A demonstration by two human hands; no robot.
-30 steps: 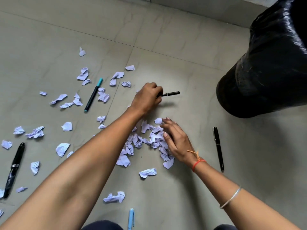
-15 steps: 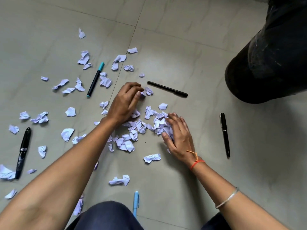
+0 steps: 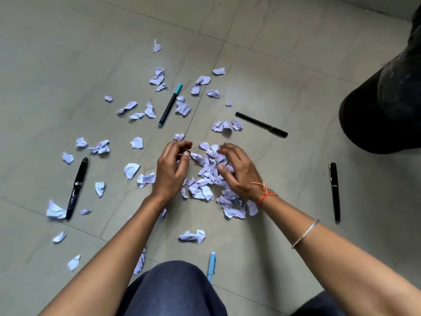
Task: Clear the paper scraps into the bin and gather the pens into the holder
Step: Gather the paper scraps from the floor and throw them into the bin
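Observation:
A heap of crumpled white paper scraps [image 3: 206, 179] lies on the floor between my hands. My left hand [image 3: 173, 169] is on its left side with curled fingers touching the scraps. On the heap's right side my right hand [image 3: 237, 172] rests with fingers spread and curved over the paper. More scraps [image 3: 157, 76] are scattered to the left and beyond. Several pens lie around: a teal-capped one [image 3: 169, 106], a black one [image 3: 262, 124] past the heap, a black one [image 3: 334, 190] at the right, a black one [image 3: 76, 188] at the left, a light blue one [image 3: 211, 265] by my knee.
The black bin-bag-covered bin [image 3: 387, 106] stands at the upper right. The floor is grey tile [image 3: 68, 53]. My knees in dark trousers [image 3: 170, 290] fill the bottom edge. No pen holder is in view.
My left hand let go of the black pen past the heap and came back to the heap. Both hands have pushed scraps together. The view has tilted down toward my knees.

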